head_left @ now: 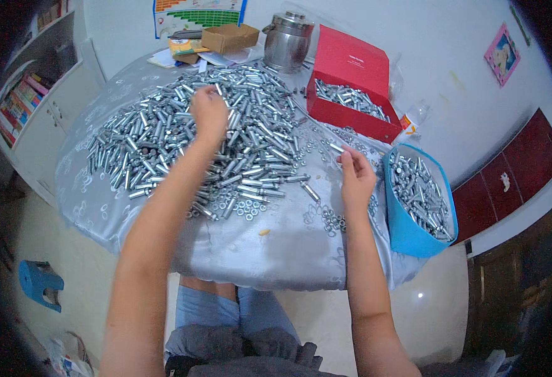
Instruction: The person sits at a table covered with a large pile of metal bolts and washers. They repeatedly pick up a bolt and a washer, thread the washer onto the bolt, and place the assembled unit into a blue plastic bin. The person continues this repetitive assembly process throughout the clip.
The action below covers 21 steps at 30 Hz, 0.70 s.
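Note:
A big heap of silvery metal expansion bolts [251, 135] covers much of the round table. Over the far part of this heap is my left hand [209, 113], fingers curled together. A bolt shows at its fingertips, but I cannot make out whether it is gripped. On the right, above the cloth, my right hand [357, 179] pinches a single expansion bolt [337, 148] between thumb and fingers, its end pointing up and left. Loose nuts and washers [332, 221] lie beside the right wrist, and more nuts [247, 208] sit at the heap's near edge.
A blue fabric bin [417, 242] full of bolts stands at the table's right edge. Behind it is an open red box [351, 120] with bolts inside. A steel pot [288, 43] and a cardboard box [230, 38] stand at the back. A blue stool [40, 286] is on the floor.

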Available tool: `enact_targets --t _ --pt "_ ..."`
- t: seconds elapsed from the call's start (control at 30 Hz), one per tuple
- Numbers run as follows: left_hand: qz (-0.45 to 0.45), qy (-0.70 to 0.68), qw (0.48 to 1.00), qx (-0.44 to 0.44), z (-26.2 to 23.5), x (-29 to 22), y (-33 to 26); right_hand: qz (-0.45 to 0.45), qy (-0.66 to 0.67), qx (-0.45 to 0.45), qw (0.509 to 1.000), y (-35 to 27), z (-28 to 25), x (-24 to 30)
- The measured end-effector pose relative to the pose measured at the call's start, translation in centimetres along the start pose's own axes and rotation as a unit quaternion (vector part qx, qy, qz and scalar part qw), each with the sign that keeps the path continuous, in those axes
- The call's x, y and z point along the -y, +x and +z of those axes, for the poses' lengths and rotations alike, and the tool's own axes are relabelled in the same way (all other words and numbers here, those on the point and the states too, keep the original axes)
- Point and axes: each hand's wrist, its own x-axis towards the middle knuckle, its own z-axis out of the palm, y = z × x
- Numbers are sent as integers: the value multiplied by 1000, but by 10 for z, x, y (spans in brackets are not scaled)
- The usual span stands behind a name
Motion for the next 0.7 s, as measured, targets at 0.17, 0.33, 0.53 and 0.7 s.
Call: enact_targets --t 0.17,0.33,0.53,0.7 --pt "46 308 939 148 -13 49 68 38 37 26 998 -3 -3 -4" --pt "-57 384 901 192 -1 55 77 50 56 39 996 -2 -5 -6" --pt "-70 414 882 214 15 55 76 56 59 51 995 -4 -1 -3" --pt "-4 351 908 229 11 74 81 49 52 48 996 -4 1 0"
